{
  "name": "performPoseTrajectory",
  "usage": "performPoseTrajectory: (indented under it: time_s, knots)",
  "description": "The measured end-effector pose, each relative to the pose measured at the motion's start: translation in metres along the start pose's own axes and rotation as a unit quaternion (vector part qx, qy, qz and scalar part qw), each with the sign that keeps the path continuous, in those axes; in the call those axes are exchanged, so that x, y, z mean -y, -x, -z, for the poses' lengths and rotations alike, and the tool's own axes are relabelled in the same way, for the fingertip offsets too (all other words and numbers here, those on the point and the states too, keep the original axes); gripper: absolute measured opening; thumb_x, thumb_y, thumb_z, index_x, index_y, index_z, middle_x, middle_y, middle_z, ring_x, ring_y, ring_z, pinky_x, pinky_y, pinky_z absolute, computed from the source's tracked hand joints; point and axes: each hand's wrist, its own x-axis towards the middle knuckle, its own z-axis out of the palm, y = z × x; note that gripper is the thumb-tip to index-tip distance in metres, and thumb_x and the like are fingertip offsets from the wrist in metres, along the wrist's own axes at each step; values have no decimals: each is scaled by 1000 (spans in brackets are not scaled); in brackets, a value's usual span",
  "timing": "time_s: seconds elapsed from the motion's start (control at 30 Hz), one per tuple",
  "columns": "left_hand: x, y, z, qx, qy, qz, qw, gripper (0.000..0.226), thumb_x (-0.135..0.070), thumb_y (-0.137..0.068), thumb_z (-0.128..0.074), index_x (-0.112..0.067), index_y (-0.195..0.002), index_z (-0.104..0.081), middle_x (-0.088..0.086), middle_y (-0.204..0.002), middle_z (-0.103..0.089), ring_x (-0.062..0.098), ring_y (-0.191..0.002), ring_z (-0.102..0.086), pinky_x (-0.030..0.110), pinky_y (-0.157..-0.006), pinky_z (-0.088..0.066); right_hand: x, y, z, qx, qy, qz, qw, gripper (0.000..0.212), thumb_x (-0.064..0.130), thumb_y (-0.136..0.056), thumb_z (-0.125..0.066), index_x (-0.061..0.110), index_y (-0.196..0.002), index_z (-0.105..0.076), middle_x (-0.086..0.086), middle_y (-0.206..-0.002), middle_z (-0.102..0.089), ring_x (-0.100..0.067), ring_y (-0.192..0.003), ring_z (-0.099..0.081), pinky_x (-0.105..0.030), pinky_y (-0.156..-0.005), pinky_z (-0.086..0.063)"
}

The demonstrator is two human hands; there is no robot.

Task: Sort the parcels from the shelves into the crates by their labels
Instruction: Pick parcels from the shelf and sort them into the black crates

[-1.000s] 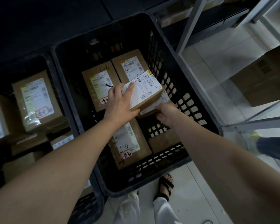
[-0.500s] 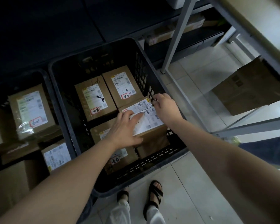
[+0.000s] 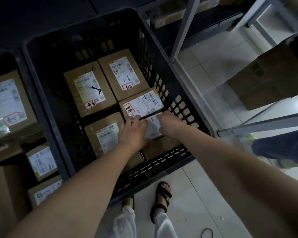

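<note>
Both arms reach down into the black crate [image 3: 162,162], and the two hands meet at its near right corner. There a labelled parcel [image 3: 153,128] lies low in the crate, with its white label facing up between the hands. The right hand [image 3: 170,123] grasps this parcel at its right side: the thumb lies on the label and the bent fingers go over the far edge. The left hand [image 3: 133,133] covers the left part of the same parcel with its fingertips at the far edge. The thumb is hidden, so I cannot tell if this hand clasps the parcel or only presses on it. Just beyond the fingertips, along the right wall of the crate, lies a parcel marked 1-7 [image 3: 143,104] with a red stamp on its label. Two more parcels [image 3: 89,90] [image 3: 123,74] lie side by side toward the far wall, and another one [image 3: 105,136] lies near the front wall, partly under the left forearm. Outside the crate's left wall there are other labelled boxes [image 3: 9,102]. To the right stands a grey metal shelf frame [image 3: 186,26] with a big cardboard box [image 3: 268,78] near it. On the tiled floor, the person's sandalled feet [image 3: 162,200] show below the crate's front wall.
</note>
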Motion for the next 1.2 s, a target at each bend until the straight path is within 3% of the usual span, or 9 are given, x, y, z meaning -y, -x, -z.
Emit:
performPoseTrajectory:
  time_s: [0.07, 0.17, 0.33, 0.4, 0.6, 0.7, 1.0, 1.2]
  knots:
    - [8, -1, 2, -16, -14, -15, 1000, 68, -49, -86, -56, -27, -144, -29, 6, -149, -22, 28, -134, -21, 41, -103, -22, -1, -4, -5, 16, 10, -1, 1000, 45, 18, -93, -52, 10, -137, -46, -15, -135, -40, -33, -120, -47, -40, -97, -46]
    - [20, -5, 3, -4, -16, -16, 1000, 85, -44, -83, -63, -30, -150, -12, 7, -155, -9, 29, -140, -9, 42, -108, -19, -1, -10, -9, -11, -13, -41, 999, 46, 17, -93, -52, 13, -137, -43, -15, -136, -35, -36, -122, -44, -45, -98, -46]
    - [24, -10, 1, 37, -58, -26, 997, 86, -44, -82, -65, -27, -150, -15, 7, -156, 1, 34, -142, 1, 47, -111, -15, -2, -17, -20, 31, -83, -80, 993, 79, 21, -90, -60, 23, -152, -11, -19, -136, -37, -39, -122, -46, -46, -93, -45]
    - [26, -10, 1, 33, -63, -27, 997, 88, -46, -82, -64, -28, -150, -12, 7, -156, 0, 33, -142, -1, 47, -111, -17, -2, -16, -21, 25, -100, -75, 992, 82, 20, -91, -59, 24, -153, -5, -19, -135, -39, -38, -121, -47, -44, -92, -45]
    - [29, -7, 10, 19, -39, -38, 998, 76, -42, -87, -58, -27, -149, -17, 7, -155, -10, 30, -140, -11, 43, -109, -18, 1, -12, -8, 10, -17, -68, 997, 51, 14, -93, -51, 14, -141, -34, -18, -132, -39, -36, -119, -48, -44, -94, -48]
    - [29, -3, 22, 11, -24, -38, 999, 70, -36, -89, -56, -26, -148, -21, 8, -154, -17, 29, -139, -16, 41, -108, -20, 7, -7, 3, -13, 11, -38, 999, 42, 13, -94, -49, 13, -135, -42, -15, -130, -43, -34, -117, -49, -40, -88, -47]
    - [57, 13, 74, -11, 2, -33, 999, 54, -26, -92, -49, -26, -143, -32, 2, -143, -36, 24, -129, -32, 37, -102, -27, 40, 11, 47, -48, 95, 32, 994, 43, 21, -96, -47, 13, -138, -41, -15, -130, -45, -35, -117, -46, -46, -89, -49]
    - [77, 31, 103, -33, 12, -10, 999, 45, -24, -94, -42, -22, -140, -39, 2, -133, -46, 24, -124, -38, 36, -103, -30, 66, 22, 74, -63, 125, 59, 988, 46, 25, -98, -48, 16, -142, -39, -13, -136, -44, -33, -123, -45, -43, -87, -48]
